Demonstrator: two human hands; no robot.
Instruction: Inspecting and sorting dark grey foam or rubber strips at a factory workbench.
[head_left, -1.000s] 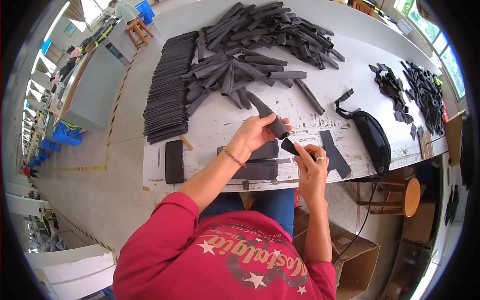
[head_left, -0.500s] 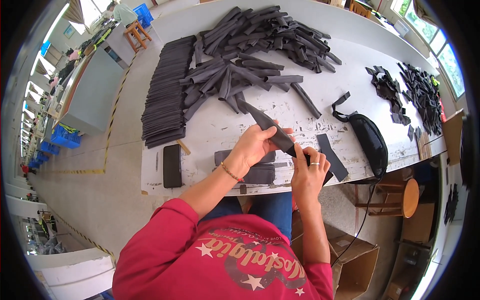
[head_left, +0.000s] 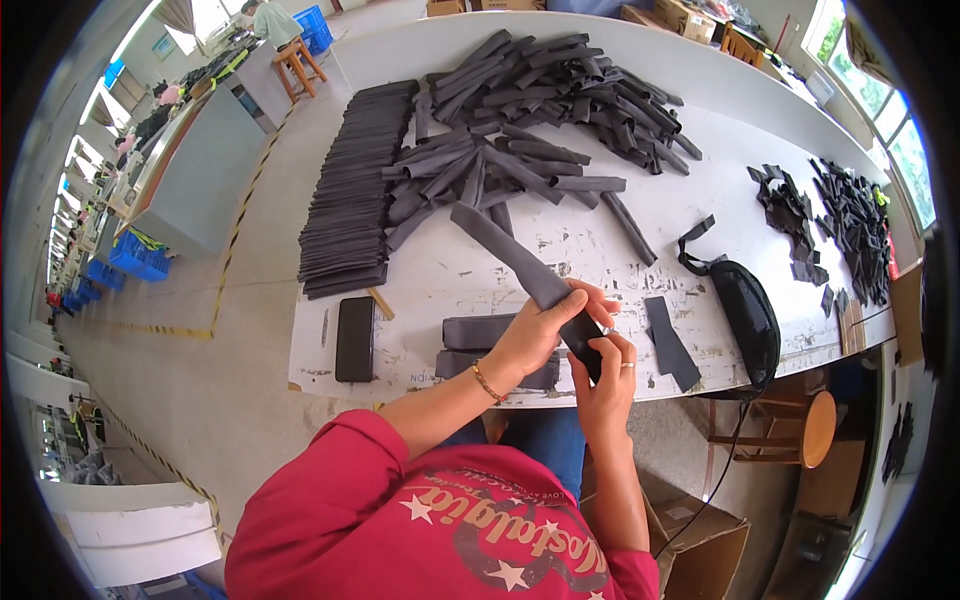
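A long dark grey fabric strip [head_left: 505, 250], apparently a flattened tube, slants over the table between my hands. My left hand [head_left: 535, 335] is closed round its lower part, thumb on top. My right hand [head_left: 606, 385], with a ring on one finger, pinches the strip's near end close beside the left fingers. The far end sticks out freely toward the loose strips. Under my left wrist lie two bundles of folded dark fabric, an upper bundle [head_left: 478, 330] and a lower bundle [head_left: 455, 366]. A flat dark piece [head_left: 670, 345] rests right of my right hand.
A black phone [head_left: 354, 340] lies at the left front. Behind it stretches a neat row of stacked strips [head_left: 350, 190], beside a loose heap [head_left: 560, 95]. At right are a black pouch [head_left: 745, 325] with a cord, dark scraps [head_left: 850, 225] and a wooden stool [head_left: 817, 428].
My hands have come closer together, with the right hand moving in toward the left. More of the strip now extends beyond my left hand. The whole view has shifted slightly.
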